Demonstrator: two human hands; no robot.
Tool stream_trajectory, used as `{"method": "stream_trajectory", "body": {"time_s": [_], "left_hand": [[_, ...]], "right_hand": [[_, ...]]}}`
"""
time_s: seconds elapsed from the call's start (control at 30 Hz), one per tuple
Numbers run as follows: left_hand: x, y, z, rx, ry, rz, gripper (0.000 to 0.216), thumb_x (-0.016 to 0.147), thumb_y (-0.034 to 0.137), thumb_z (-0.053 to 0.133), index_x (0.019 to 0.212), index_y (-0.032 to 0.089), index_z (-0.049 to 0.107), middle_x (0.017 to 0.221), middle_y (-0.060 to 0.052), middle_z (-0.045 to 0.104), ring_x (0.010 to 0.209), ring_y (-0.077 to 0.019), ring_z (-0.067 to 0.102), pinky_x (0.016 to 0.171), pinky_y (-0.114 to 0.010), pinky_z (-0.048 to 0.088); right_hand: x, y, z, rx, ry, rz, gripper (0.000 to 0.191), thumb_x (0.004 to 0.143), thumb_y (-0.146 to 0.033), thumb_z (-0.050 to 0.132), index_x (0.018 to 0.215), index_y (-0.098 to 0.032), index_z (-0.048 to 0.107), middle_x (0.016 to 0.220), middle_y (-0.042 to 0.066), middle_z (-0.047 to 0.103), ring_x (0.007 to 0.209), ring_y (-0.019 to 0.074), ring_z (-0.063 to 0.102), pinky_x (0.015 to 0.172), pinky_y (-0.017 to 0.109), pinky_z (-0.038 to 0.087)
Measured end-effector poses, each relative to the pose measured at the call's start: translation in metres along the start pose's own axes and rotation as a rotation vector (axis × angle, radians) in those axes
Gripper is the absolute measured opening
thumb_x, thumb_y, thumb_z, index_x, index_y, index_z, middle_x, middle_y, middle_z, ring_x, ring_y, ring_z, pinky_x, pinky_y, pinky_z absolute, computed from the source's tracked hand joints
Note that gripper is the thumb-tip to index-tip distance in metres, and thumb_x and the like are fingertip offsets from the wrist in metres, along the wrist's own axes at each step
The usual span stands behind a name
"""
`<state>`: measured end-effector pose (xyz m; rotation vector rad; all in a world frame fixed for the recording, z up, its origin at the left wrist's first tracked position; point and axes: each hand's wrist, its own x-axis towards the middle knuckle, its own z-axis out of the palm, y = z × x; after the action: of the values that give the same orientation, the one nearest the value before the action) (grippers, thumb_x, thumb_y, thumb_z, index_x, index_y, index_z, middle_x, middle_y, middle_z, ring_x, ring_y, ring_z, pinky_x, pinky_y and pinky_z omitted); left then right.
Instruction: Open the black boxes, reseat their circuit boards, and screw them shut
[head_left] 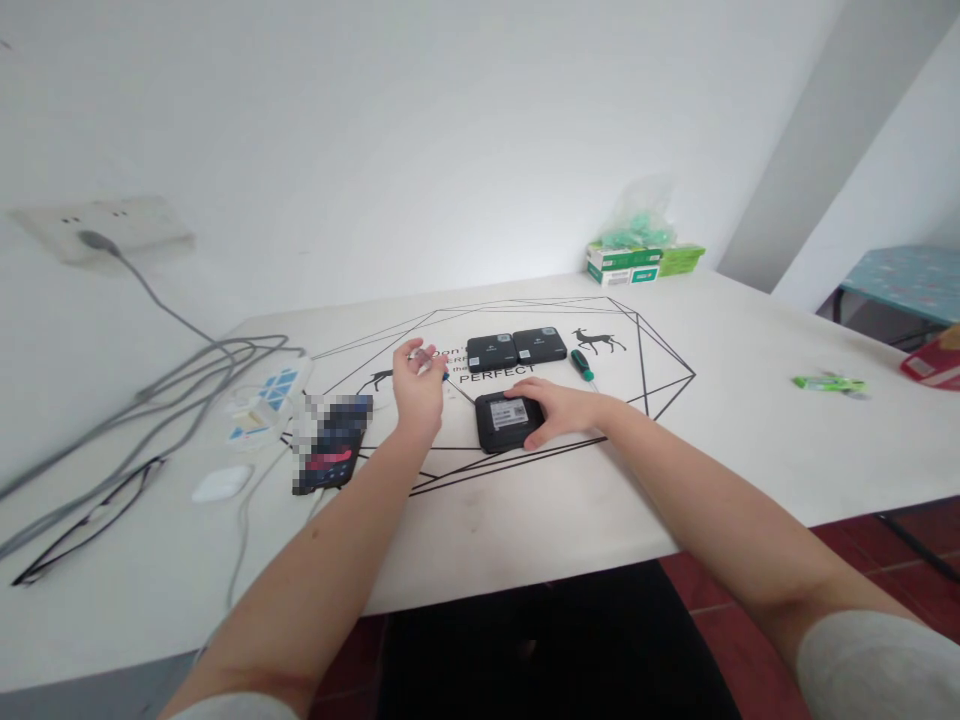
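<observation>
My right hand (562, 408) grips a flat black square box (504, 430) with rounded corners. Its fingers reach over the far edge and its thumb lies at the near right corner; a printed label with a QR code faces up. To the left, my left hand (420, 390) is raised above the table with fingers curled towards the thumb. A small dark blue bit shows by the fingertips; whether it is held I cannot tell. Behind the hands, two similar black boxes, one on the left (491, 352) and one on the right (540, 345), lie side by side. A green-handled screwdriver (581, 365) rests right of them.
A phone (334, 450), a white case (223, 484), eyeglasses (90, 520), a power strip (266, 405) and grey cables (172, 375) occupy the left side. Green-and-white boxes (624, 265) under a plastic bag stand at the back right. A green cutter-like item (829, 384) lies far right.
</observation>
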<state>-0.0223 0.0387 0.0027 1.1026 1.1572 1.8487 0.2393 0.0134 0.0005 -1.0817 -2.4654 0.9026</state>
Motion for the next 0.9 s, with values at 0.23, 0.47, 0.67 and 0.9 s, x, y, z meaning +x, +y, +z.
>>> {"method": "stream_trajectory", "body": {"time_s": [0.23, 0.47, 0.67, 0.9], "left_hand": [[0.022, -0.017, -0.013, -0.122, 0.069, -0.406, 0.047, 0.081, -0.003, 0.073, 0.116, 0.023, 0.055, 0.094, -0.001, 0.063, 0.077, -0.0131, 0.074, 0.084, -0.033, 0.066], [0.021, -0.019, -0.013, -0.147, -0.049, -0.505, 0.043, 0.079, -0.007, 0.076, 0.109, 0.019, 0.059, 0.09, -0.005, 0.068, 0.079, -0.0181, 0.078, 0.081, -0.035, 0.068], [0.021, -0.015, -0.014, -0.169, -0.094, -0.524, 0.042, 0.083, -0.007, 0.073, 0.112, 0.02, 0.058, 0.095, -0.007, 0.072, 0.082, -0.0198, 0.08, 0.079, -0.033, 0.068], [0.0, -0.018, -0.001, -0.17, -0.219, -0.553, 0.046, 0.074, -0.006, 0.082, 0.109, 0.017, 0.062, 0.096, -0.01, 0.074, 0.087, -0.0248, 0.081, 0.083, -0.04, 0.068]], "right_hand": [[-0.002, 0.007, 0.0, 0.041, -0.023, 0.015, 0.107, 0.068, -0.047, 0.093, 0.162, -0.023, 0.048, 0.175, 0.017, 0.034, 0.162, 0.041, 0.038, 0.135, 0.057, 0.029], [-0.001, 0.011, 0.001, 0.074, -0.038, -0.001, 0.114, 0.061, -0.046, 0.098, 0.161, -0.025, 0.047, 0.178, 0.016, 0.03, 0.164, 0.0409, 0.033, 0.136, 0.057, 0.026], [0.002, 0.009, 0.002, 0.035, -0.026, -0.044, 0.111, 0.063, -0.048, 0.097, 0.159, -0.022, 0.048, 0.169, 0.016, 0.044, 0.159, 0.0385, 0.042, 0.135, 0.056, 0.029], [0.005, 0.012, 0.004, 0.008, 0.049, -0.079, 0.105, 0.062, -0.052, 0.097, 0.152, -0.021, 0.055, 0.155, 0.016, 0.055, 0.146, 0.0379, 0.054, 0.128, 0.058, 0.039]]}}
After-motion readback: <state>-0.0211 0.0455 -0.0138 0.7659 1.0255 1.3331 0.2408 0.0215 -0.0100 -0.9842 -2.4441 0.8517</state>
